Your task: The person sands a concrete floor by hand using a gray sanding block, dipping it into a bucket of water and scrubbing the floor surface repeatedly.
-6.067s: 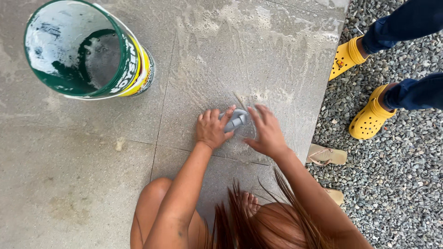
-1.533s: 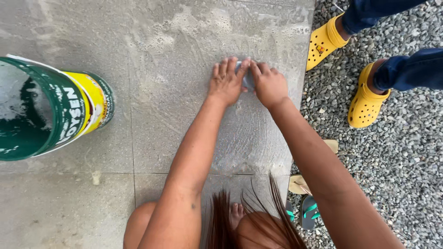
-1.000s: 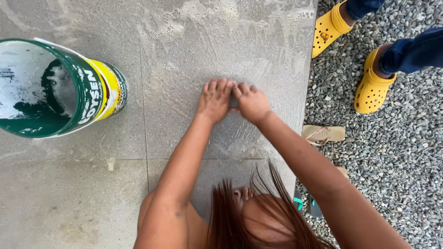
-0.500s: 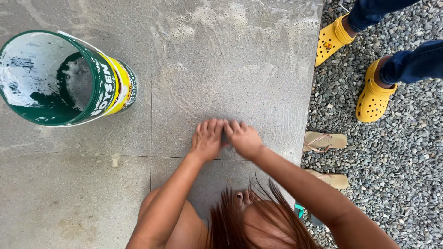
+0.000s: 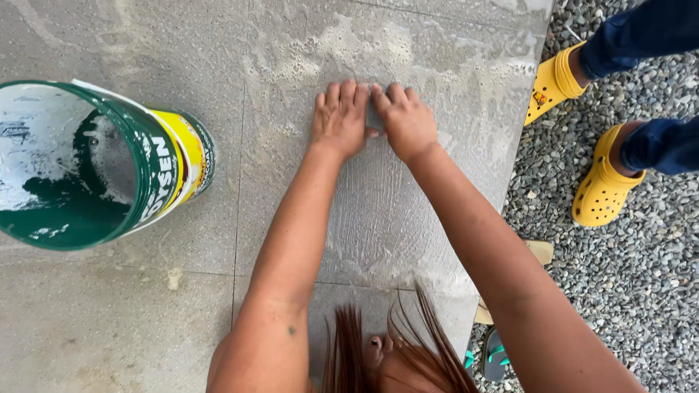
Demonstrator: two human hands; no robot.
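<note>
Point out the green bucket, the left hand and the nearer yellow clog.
green bucket (image 5: 156, 171), head view, on its outer green wall.
left hand (image 5: 341, 120), head view, back of the hand, flat on the soapy tile.
yellow clog (image 5: 604, 185), head view, on its upper.

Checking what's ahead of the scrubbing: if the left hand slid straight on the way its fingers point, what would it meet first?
Probably nothing solid: the left hand points up the wet tile toward soapy foam.

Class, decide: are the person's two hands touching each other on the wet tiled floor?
Touching. The head view shows the left hand and right hand pressed side by side at the forefingers, no gap.
</note>
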